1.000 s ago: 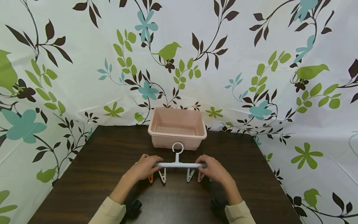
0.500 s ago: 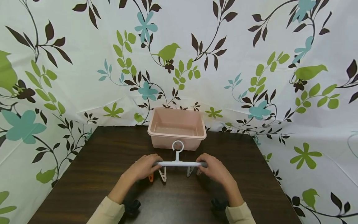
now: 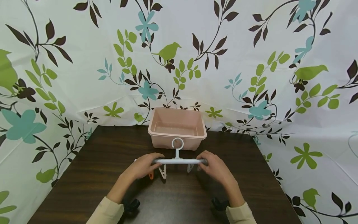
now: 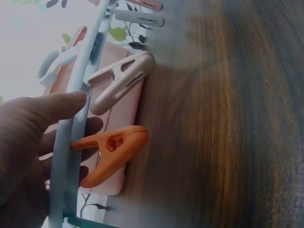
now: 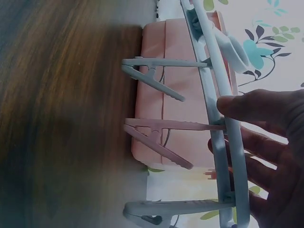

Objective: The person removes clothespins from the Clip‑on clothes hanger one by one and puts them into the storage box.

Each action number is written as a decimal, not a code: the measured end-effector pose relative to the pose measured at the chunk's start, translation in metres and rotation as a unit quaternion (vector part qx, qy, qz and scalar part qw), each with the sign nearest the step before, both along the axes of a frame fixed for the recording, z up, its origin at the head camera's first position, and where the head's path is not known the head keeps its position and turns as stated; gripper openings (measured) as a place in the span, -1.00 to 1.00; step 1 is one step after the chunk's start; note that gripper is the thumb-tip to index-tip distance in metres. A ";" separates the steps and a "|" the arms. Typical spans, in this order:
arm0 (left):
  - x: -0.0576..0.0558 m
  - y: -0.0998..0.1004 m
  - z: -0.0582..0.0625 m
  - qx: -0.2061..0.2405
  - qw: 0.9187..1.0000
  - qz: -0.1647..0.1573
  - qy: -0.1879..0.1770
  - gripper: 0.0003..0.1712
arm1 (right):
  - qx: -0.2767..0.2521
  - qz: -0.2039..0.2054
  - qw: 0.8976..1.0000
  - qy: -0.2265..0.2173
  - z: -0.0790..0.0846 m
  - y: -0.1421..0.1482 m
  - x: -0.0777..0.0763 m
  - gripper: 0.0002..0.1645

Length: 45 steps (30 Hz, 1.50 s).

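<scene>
A pale blue-white clip hanger with a round hook is held level above the table by both hands. My left hand grips its bar near the left end, thumb on the near side and fingers behind. Toward the right end my right hand grips the bar the same way. Clothespins hang from the bar: an orange clothespin and a beige clothespin by the left hand. A grey clothespin, a pink clothespin and a bluish-grey clothespin hang by the right hand.
Behind the hanger a pink plastic basin stands at the far side of the dark wooden table. A cloth with leaf and bird patterns covers the wall around it. Black straps show at the wrists.
Both hands have raised the hanger slightly, so its bar and hook sit higher in the head view. Their grip on the bar stays the same.
</scene>
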<state>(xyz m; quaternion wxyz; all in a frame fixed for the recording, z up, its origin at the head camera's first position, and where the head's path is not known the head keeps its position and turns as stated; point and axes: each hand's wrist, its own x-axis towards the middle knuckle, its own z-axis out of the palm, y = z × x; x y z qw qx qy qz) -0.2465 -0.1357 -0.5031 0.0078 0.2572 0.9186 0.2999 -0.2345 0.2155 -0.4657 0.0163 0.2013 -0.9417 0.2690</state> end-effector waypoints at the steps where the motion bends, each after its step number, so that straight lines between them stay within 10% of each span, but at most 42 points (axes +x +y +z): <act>1: 0.000 0.000 0.000 0.002 1.000 -0.001 0.003 -0.60 | -0.002 0.001 1.000 0.001 0.001 0.000 0.000 -0.83; 22: 0.000 -0.013 -0.001 0.016 0.993 -0.013 0.115 -0.56 | 0.027 -0.019 0.992 0.118 0.009 -0.008 0.004 -0.73; 31: 0.004 -0.014 -0.001 -0.030 0.990 0.016 0.140 -0.53 | -0.045 -0.064 0.978 0.193 0.005 -0.001 0.008 -0.65; 45: -0.002 -0.013 0.004 -0.008 0.986 0.018 0.168 -0.51 | -0.215 -0.114 0.966 0.083 -0.013 0.014 0.005 0.02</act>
